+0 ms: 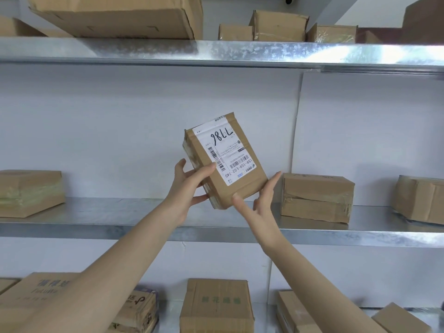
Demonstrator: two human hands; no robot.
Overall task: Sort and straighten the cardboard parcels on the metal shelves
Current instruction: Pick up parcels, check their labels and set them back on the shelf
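Observation:
A small cardboard parcel [242, 183] with a white shipping label, handwritten "7186" upside down, is held tilted in the air above the middle metal shelf [134, 224]. My left hand [189, 186] grips its left side, thumb across the front face. My right hand [260, 203] holds its lower right corner, fingers spread along the edge. On the same shelf a taped parcel [317, 198] sits just right of my hands, another parcel [28, 193] lies at the far left, and a third parcel [420, 200] at the far right.
The top shelf [216, 54] carries one large box [115, 15] and several small boxes [278, 26]. The bottom shelf holds several parcels, among them a printed box [216, 306]. A white wall closes the back of the shelves.

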